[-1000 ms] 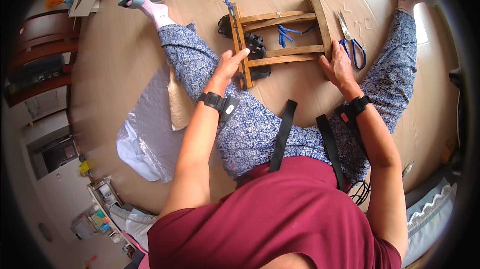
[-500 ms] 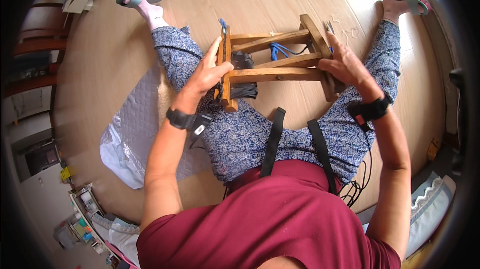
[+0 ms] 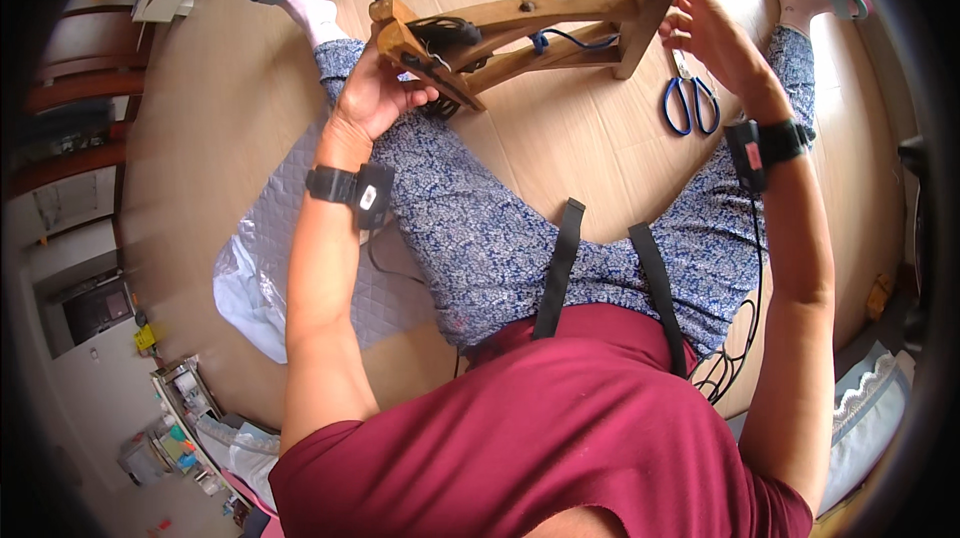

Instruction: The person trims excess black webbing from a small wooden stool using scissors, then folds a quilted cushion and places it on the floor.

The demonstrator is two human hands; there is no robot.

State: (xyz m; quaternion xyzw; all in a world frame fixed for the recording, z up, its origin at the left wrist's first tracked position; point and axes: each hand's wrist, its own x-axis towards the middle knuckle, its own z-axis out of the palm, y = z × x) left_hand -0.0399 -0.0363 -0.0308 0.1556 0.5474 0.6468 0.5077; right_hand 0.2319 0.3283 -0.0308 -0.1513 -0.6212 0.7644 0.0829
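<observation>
A wooden frame (image 3: 560, 13), with dark cords at its left end and a blue cord (image 3: 542, 41) tied inside, is tilted up between my lower legs. My left hand (image 3: 378, 93) grips its left end piece, with the fingers partly hidden behind the wood. My right hand (image 3: 715, 38) is raised just beside the right end, fingers apart and curving, with nothing seen in it. Scissors (image 3: 680, 108) with blue handles lie on the floor just below that hand.
I sit on the wooden floor (image 3: 590, 158) with legs spread. A grey quilted sheet (image 3: 270, 198) lies beside my left leg. Black cables (image 3: 738, 358) trail by my right hip. Shelves with small items (image 3: 185, 398) stand at lower left, and a pale cushion (image 3: 870, 418) is at lower right.
The frame has been lifted and tipped toward the upper part of the view. My left hand has moved up with it; my right hand has come off its right end and moved up, uncovering the scissors.
</observation>
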